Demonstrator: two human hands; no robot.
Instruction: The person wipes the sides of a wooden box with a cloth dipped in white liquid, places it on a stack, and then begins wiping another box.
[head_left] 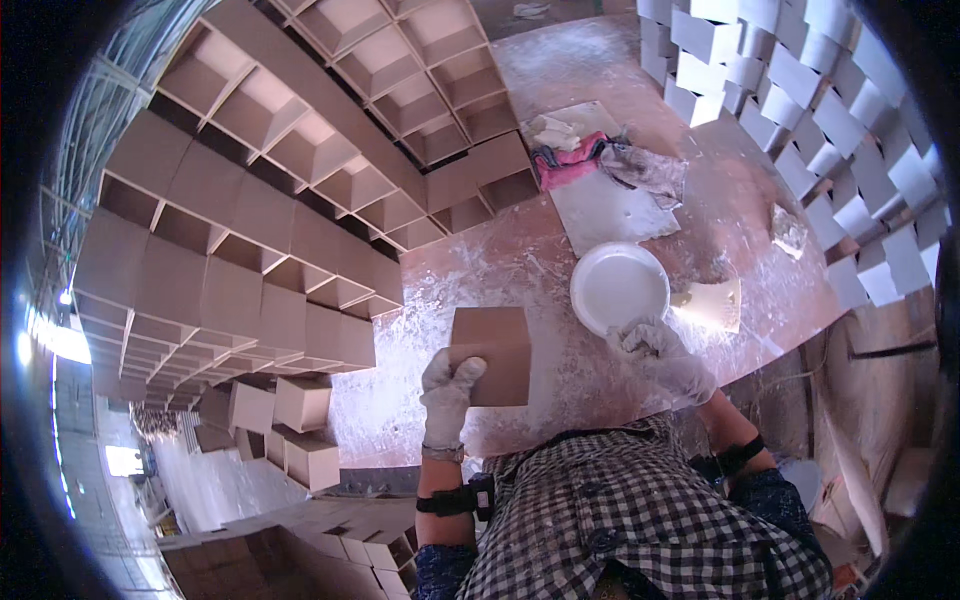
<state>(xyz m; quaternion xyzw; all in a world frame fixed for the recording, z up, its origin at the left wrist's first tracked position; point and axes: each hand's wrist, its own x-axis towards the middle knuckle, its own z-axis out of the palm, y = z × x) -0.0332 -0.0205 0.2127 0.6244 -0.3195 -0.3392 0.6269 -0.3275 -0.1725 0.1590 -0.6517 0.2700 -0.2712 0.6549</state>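
Gloved left hand (446,388) grasps a brown cardboard box (492,352) at the tabletop's (480,270) near edge. Gloved right hand (655,343), fingers curled, rests on a white bowl's (618,285) rim at the box's two o'clock.

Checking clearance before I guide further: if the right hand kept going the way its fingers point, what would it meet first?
The right hand points up-left at the white bowl; its rim comes first, and the fingertips look already at or on it, though depth is unclear.

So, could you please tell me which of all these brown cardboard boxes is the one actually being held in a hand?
The single brown box on the table, gripped by the gloved left hand; the other boxes sit stacked at the left, untouched.
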